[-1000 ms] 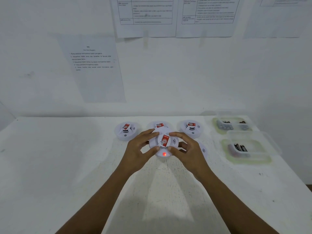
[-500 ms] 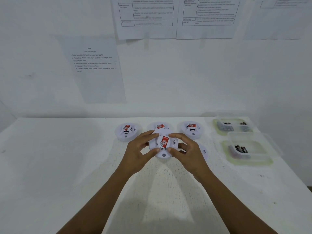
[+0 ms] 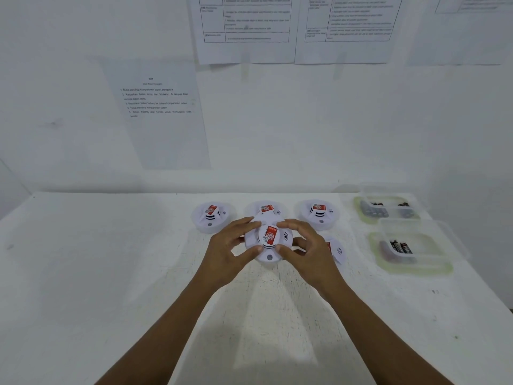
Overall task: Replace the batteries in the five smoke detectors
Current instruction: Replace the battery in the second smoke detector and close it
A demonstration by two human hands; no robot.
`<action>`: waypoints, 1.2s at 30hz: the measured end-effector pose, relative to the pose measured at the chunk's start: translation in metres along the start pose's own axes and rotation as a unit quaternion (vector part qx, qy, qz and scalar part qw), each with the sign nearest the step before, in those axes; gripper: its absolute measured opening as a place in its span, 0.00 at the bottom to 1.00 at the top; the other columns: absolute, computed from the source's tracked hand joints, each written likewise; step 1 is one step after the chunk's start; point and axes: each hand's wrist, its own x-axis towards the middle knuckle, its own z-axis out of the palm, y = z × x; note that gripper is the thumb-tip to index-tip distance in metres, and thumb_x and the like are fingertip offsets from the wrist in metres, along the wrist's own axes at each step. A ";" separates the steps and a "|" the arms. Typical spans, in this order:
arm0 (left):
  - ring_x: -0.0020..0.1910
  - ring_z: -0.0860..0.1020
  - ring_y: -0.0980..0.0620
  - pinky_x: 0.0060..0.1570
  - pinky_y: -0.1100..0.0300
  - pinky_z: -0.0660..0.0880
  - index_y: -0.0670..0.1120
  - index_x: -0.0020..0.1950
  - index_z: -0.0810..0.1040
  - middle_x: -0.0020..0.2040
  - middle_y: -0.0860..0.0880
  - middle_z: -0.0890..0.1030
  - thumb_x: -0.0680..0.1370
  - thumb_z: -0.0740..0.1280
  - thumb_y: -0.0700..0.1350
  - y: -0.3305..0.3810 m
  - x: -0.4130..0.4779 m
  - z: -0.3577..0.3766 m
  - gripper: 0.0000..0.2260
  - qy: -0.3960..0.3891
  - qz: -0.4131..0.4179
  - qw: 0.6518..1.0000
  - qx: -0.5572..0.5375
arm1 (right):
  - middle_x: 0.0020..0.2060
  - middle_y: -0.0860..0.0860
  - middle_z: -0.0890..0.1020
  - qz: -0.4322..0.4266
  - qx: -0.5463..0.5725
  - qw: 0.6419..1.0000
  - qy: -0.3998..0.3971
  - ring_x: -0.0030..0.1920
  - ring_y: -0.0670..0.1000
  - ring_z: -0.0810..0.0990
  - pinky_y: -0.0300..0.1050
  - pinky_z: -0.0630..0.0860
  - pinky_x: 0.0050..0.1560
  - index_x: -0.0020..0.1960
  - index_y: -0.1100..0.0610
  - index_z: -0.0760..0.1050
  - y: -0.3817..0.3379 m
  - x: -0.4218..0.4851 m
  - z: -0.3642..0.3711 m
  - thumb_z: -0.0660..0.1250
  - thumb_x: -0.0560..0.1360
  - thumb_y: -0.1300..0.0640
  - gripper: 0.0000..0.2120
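A round white smoke detector (image 3: 268, 241) with a red label is held face up between both hands above the white table (image 3: 111, 273). My left hand (image 3: 226, 252) grips its left side and my right hand (image 3: 311, 254) grips its right side, thumbs on the near rim. Its small indicator near the front edge is dark. Three more detectors stand in a row behind: left (image 3: 212, 216), middle (image 3: 265, 209), right (image 3: 317, 213). Another detector (image 3: 337, 250) lies partly hidden behind my right hand.
Two clear plastic tubs sit at the right of the table: the far one (image 3: 385, 208) holds several batteries, the near one (image 3: 410, 250) holds a few dark batteries. Printed sheets hang on the wall (image 3: 155, 107) behind.
The detector's red light, lit one second ago, has gone dark. Both hands keep the same hold; the detector has barely shifted.
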 end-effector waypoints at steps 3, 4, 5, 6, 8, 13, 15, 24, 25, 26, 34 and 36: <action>0.61 0.76 0.62 0.54 0.71 0.74 0.60 0.61 0.73 0.62 0.60 0.76 0.71 0.72 0.52 -0.001 0.001 0.000 0.20 0.002 0.000 1.000 -0.002 | 0.58 0.37 0.76 0.004 0.003 1.000 0.003 0.57 0.45 0.80 0.36 0.80 0.50 0.59 0.45 0.75 0.000 0.000 0.001 0.74 0.73 0.59 0.18; 0.61 0.75 0.61 0.54 0.71 0.74 0.60 0.61 0.73 0.62 0.60 0.76 0.71 0.72 0.52 -0.001 0.001 0.000 0.20 0.001 0.000 1.000 -0.001 | 0.58 0.37 0.76 0.003 0.004 1.000 0.003 0.57 0.45 0.80 0.36 0.80 0.50 0.59 0.44 0.75 0.000 0.000 0.000 0.74 0.73 0.59 0.19; 0.61 0.75 0.61 0.54 0.71 0.74 0.60 0.61 0.73 0.62 0.60 0.76 0.71 0.72 0.52 -0.001 0.001 0.000 0.20 0.001 0.000 1.000 0.001 | 0.58 0.36 0.76 0.002 0.004 1.000 0.003 0.57 0.45 0.80 0.37 0.80 0.49 0.59 0.44 0.75 0.000 0.000 0.000 0.74 0.73 0.59 0.19; 0.61 0.75 0.62 0.54 0.71 0.74 0.60 0.61 0.73 0.62 0.59 0.75 0.71 0.72 0.51 0.000 0.002 0.000 0.20 0.001 0.000 1.000 0.005 | 0.57 0.36 0.77 0.000 0.004 1.000 0.002 0.56 0.45 0.80 0.36 0.80 0.49 0.58 0.43 0.75 -0.001 0.000 0.000 0.74 0.73 0.59 0.19; 0.60 0.75 0.64 0.53 0.73 0.73 0.60 0.61 0.73 0.62 0.60 0.75 0.71 0.72 0.50 0.000 0.002 0.000 0.20 0.000 0.003 1.000 0.011 | 0.57 0.36 0.77 0.003 0.004 1.000 0.003 0.56 0.45 0.81 0.36 0.80 0.49 0.58 0.42 0.74 -0.001 0.000 0.000 0.74 0.73 0.59 0.19; 0.59 0.76 0.64 0.53 0.73 0.73 0.60 0.61 0.74 0.61 0.60 0.76 0.70 0.72 0.50 -0.001 0.002 0.000 0.20 -0.002 0.000 1.000 0.008 | 0.59 0.38 0.77 0.011 0.000 1.000 0.004 0.56 0.47 0.81 0.39 0.81 0.51 0.59 0.43 0.74 0.002 0.002 0.001 0.74 0.73 0.57 0.19; 0.59 0.76 0.64 0.53 0.72 0.74 0.59 0.61 0.74 0.62 0.60 0.76 0.70 0.73 0.50 -0.001 0.003 0.000 0.21 -0.003 0.000 1.000 0.010 | 0.59 0.38 0.77 0.010 -0.003 1.000 0.003 0.56 0.47 0.81 0.40 0.81 0.52 0.61 0.46 0.75 0.004 0.003 0.001 0.74 0.73 0.57 0.19; 0.60 0.77 0.61 0.53 0.70 0.74 0.58 0.61 0.74 0.62 0.58 0.76 0.70 0.73 0.49 -0.006 0.003 -0.005 0.21 0.004 -0.017 1.000 -0.004 | 0.59 0.40 0.77 0.006 -0.008 1.000 -0.010 0.57 0.48 0.81 0.42 0.82 0.53 0.63 0.52 0.75 0.009 0.008 0.005 0.74 0.73 0.58 0.20; 0.59 0.77 0.61 0.53 0.70 0.74 0.58 0.61 0.74 0.62 0.58 0.76 0.70 0.73 0.49 -0.007 0.002 -0.005 0.21 0.005 -0.017 1.000 -0.004 | 0.60 0.40 0.77 0.003 -0.008 1.000 -0.010 0.57 0.48 0.81 0.42 0.82 0.52 0.63 0.52 0.76 0.010 0.009 0.006 0.74 0.73 0.58 0.20; 0.59 0.77 0.62 0.53 0.71 0.74 0.59 0.61 0.74 0.62 0.58 0.76 0.70 0.73 0.49 -0.008 0.002 -0.006 0.21 0.005 -0.017 1.000 -0.004 | 0.60 0.41 0.77 0.000 -0.010 1.000 -0.010 0.57 0.48 0.81 0.42 0.82 0.52 0.63 0.52 0.76 0.010 0.009 0.006 0.74 0.73 0.59 0.20; 0.59 0.76 0.62 0.53 0.71 0.74 0.59 0.61 0.74 0.61 0.58 0.77 0.71 0.74 0.47 -0.018 -0.001 -0.009 0.21 0.001 -0.025 1.000 0.000 | 0.60 0.43 0.77 0.008 -0.011 1.000 -0.022 0.56 0.49 0.81 0.45 0.83 0.51 0.63 0.52 0.75 0.017 0.009 0.011 0.75 0.72 0.59 0.21; 0.59 0.76 0.63 0.53 0.72 0.74 0.59 0.61 0.74 0.61 0.59 0.77 0.71 0.75 0.47 -0.018 -0.001 -0.009 0.21 0.000 -0.027 1.000 0.003 | 0.60 0.43 0.77 0.009 -0.012 1.000 -0.024 0.57 0.50 0.81 0.45 0.83 0.51 0.63 0.52 0.75 0.017 0.009 0.013 0.75 0.72 0.59 0.21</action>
